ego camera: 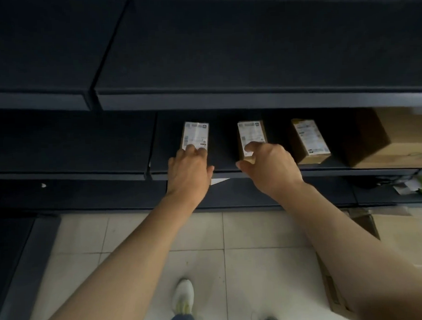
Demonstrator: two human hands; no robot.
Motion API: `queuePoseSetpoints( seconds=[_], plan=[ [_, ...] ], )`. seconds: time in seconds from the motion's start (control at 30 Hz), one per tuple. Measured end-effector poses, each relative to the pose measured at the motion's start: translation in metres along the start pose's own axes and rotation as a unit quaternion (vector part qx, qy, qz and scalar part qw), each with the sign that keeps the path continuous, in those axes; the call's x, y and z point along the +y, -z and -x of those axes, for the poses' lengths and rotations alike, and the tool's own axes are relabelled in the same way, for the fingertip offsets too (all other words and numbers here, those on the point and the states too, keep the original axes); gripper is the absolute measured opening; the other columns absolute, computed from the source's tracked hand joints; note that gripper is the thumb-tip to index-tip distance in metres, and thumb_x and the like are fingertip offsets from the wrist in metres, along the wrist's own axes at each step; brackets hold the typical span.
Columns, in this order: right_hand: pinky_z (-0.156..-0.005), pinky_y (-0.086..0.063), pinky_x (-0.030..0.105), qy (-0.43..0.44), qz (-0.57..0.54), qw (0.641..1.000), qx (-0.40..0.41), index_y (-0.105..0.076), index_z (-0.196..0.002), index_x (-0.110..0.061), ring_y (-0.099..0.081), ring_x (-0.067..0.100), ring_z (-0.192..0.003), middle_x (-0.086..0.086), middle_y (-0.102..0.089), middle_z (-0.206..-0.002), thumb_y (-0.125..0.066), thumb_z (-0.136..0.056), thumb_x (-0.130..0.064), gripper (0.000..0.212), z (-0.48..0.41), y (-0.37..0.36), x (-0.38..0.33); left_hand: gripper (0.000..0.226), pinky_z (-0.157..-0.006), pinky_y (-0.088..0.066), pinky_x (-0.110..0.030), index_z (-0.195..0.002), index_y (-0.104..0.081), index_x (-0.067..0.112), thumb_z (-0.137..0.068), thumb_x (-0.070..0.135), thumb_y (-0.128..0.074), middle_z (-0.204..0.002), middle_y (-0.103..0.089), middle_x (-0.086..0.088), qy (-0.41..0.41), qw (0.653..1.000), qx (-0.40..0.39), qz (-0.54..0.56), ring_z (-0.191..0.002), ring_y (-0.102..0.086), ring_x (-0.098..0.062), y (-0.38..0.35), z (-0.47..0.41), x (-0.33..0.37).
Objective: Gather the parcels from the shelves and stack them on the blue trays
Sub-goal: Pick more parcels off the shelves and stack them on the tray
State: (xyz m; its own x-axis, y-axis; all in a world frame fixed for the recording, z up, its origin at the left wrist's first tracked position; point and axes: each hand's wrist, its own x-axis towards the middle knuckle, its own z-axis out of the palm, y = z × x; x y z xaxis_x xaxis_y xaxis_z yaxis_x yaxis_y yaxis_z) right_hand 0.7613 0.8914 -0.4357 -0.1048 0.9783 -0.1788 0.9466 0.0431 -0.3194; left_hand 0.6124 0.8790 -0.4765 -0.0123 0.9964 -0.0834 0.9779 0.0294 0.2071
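Three small brown parcels with white labels stand in a row on the dark middle shelf (69, 174). My left hand (188, 170) lies over the near end of the left parcel (196, 135), fingers closed around it. My right hand (270, 167) reaches onto the middle parcel (251, 132), forefinger on its label and thumb at its near lower corner, fingers still spread. The right small parcel (309, 139) stands untouched beside it. No blue tray is in view.
A large cardboard box (393, 139) fills the right end of the same shelf. The upper shelf (227, 97) overhangs the parcels. More cardboard boxes (352, 262) sit on the tiled floor at right, next to my feet. Green and white items lie at the far right.
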Motion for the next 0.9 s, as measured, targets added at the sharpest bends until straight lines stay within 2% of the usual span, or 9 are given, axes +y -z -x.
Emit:
queuePoseSetpoints(
  seconds=[0.1,0.27,0.43,0.6,0.8,0.9],
  plan=[
    [-0.073,-0.055,0.032,0.01,0.0,1.0,0.007,-0.057,-0.121,-0.018,-0.064,0.024,-0.092,0.008,-0.067,-0.104,-0.057,-0.091,-0.039,0.037,-0.021,-0.036,0.021,0.044,-0.087,-0.041,-0.039,-0.122,-0.051,0.008,-0.089,0.036,-0.055,-0.12,-0.05,-0.014,0.051,0.998,0.009,-0.022,-0.106,-0.048,-0.029,-0.041,-0.02,-0.008],
    [-0.074,-0.054,0.033,-0.002,-0.012,1.0,-0.001,-0.056,-0.123,-0.016,-0.062,0.028,-0.098,0.012,-0.066,-0.109,-0.057,-0.091,-0.037,0.038,-0.047,-0.075,0.047,0.068,-0.091,-0.038,-0.043,-0.128,-0.042,0.004,-0.082,0.051,-0.059,-0.127,-0.041,-0.019,0.126,0.991,0.009,-0.042,-0.112,-0.04,-0.034,-0.086,-0.05,-0.015],
    [-0.083,-0.051,0.036,-0.01,-0.013,1.0,0.006,-0.053,-0.126,-0.012,-0.056,0.031,-0.11,0.014,-0.061,-0.118,-0.058,-0.091,-0.034,0.042,-0.068,-0.096,0.064,0.092,-0.093,-0.038,-0.046,-0.137,-0.026,0.006,-0.073,0.061,-0.063,-0.13,-0.036,-0.022,0.189,0.982,-0.002,0.002,-0.115,-0.039,-0.037,-0.112,-0.075,-0.018],
    [-0.097,-0.044,0.041,-0.014,0.02,1.0,0.016,-0.045,-0.134,-0.012,-0.04,0.033,-0.124,0.014,-0.045,-0.137,-0.059,-0.089,-0.036,0.053,-0.09,-0.114,0.077,0.089,-0.086,-0.042,-0.047,-0.136,-0.023,0.004,-0.076,0.058,-0.061,-0.126,-0.04,-0.026,0.225,0.974,-0.001,0.014,-0.11,-0.043,-0.039,-0.129,-0.091,-0.021],
    [-0.103,-0.029,0.05,-0.09,0.049,0.995,0.016,-0.024,-0.144,-0.022,-0.023,0.041,-0.131,0.016,-0.016,-0.149,-0.059,-0.085,-0.049,0.073,-0.118,-0.131,0.077,0.082,-0.078,-0.046,-0.044,-0.137,-0.02,0.008,-0.08,0.051,-0.059,-0.127,-0.034,-0.024,0.226,0.971,0.03,0.07,-0.108,-0.042,-0.037,-0.133,-0.097,-0.019],
    [-0.102,-0.03,0.051,-0.135,0.033,0.99,-0.009,-0.012,-0.147,-0.026,-0.022,0.043,-0.13,0.016,-0.004,-0.152,-0.059,-0.084,-0.052,0.082,-0.132,-0.139,0.077,0.081,-0.078,-0.045,-0.046,-0.136,-0.021,0.008,-0.079,0.052,-0.059,-0.126,-0.034,-0.023,0.208,0.974,0.037,0.076,-0.109,-0.041,-0.037,-0.126,-0.091,-0.014]
  ],
)
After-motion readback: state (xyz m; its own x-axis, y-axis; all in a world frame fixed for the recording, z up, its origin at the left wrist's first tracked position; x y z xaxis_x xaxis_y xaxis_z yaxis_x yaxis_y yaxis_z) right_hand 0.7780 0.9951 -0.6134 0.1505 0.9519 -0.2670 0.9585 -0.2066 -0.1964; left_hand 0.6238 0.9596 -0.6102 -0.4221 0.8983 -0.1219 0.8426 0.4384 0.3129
